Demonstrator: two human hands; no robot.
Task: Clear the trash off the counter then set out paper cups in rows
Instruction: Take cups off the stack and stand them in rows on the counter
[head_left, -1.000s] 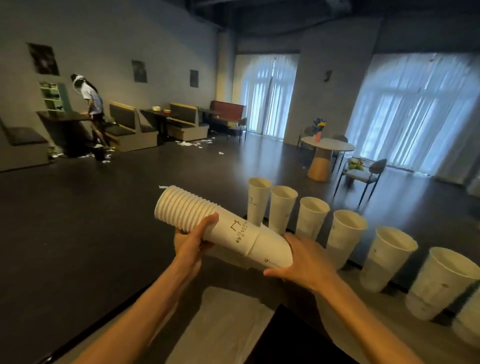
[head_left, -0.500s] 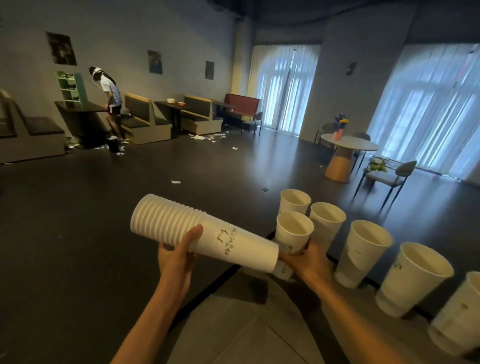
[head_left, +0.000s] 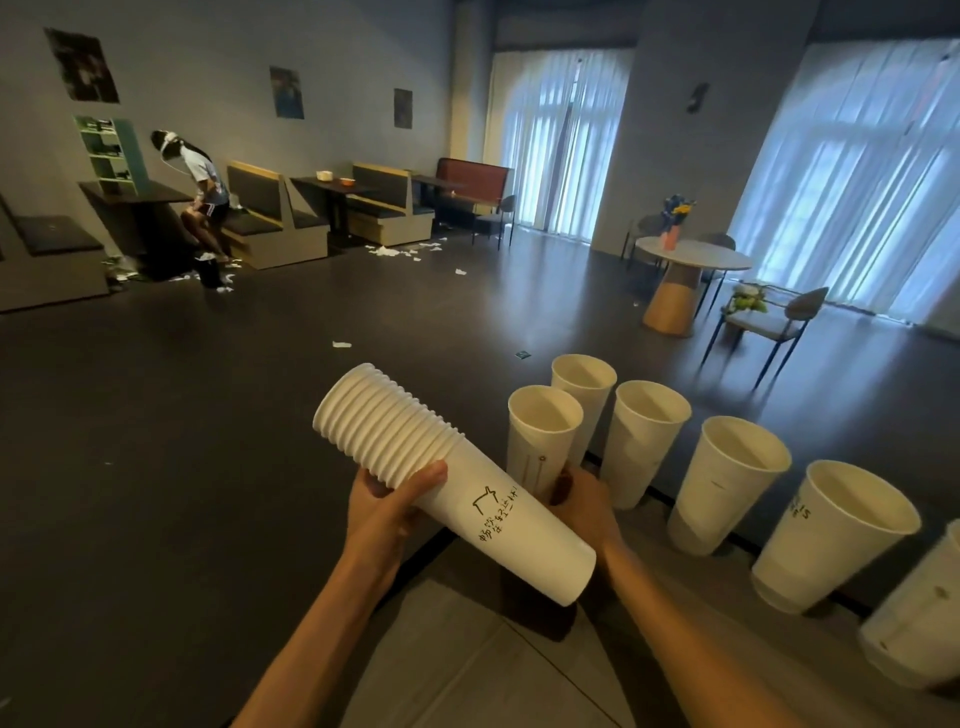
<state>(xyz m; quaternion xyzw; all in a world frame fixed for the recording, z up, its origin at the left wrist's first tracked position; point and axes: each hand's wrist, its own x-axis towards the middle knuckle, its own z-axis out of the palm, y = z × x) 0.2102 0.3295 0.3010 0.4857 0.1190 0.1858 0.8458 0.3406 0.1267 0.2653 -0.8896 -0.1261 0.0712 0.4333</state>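
While left hand (head_left: 384, 512) grips the cup stack (head_left: 441, 473) tilted at frame centre, right hand (head_left: 584, 501) holds a single cup (head_left: 543, 441).
Head view: both sets of fingers curled around their loads; single cup upright at lower centre, just beside the row of cups (head_left: 727, 478) on the surface (head_left: 467, 665).

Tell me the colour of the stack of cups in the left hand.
White, with dark printed markings on the outermost cup; the stack of cups shows clearly in the head view.
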